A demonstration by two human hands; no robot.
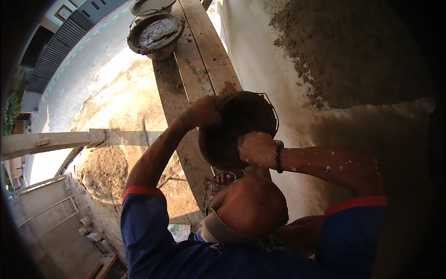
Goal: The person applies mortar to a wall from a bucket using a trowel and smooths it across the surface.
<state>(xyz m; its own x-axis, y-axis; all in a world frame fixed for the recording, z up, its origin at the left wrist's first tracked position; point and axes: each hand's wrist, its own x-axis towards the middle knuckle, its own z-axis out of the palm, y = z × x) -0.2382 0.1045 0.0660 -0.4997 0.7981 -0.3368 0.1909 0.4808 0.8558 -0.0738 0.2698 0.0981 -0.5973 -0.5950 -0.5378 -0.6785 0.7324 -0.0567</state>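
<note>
A dark, mortar-stained bucket [253,110] stands tilted on the wooden planks in front of me, its wire handle hanging at the right side. My left hand [207,111] grips its left rim, fingers curled over the edge. Inside the bucket's mouth is my right hand [258,148], closed in a fist with a dark band at the wrist. Whatever it holds is hidden in the shadow, and so is the bucket's bottom. Pale splashes dot my right forearm.
The planks [197,69] run forward, high above sandy ground. Farther along stands a second bucket [160,52] of grey mix, with another container [153,4] behind. A partly plastered wall [297,121] rises on the right. A wooden beam [51,142] juts out left. My sandalled foot [223,179] is beside the bucket.
</note>
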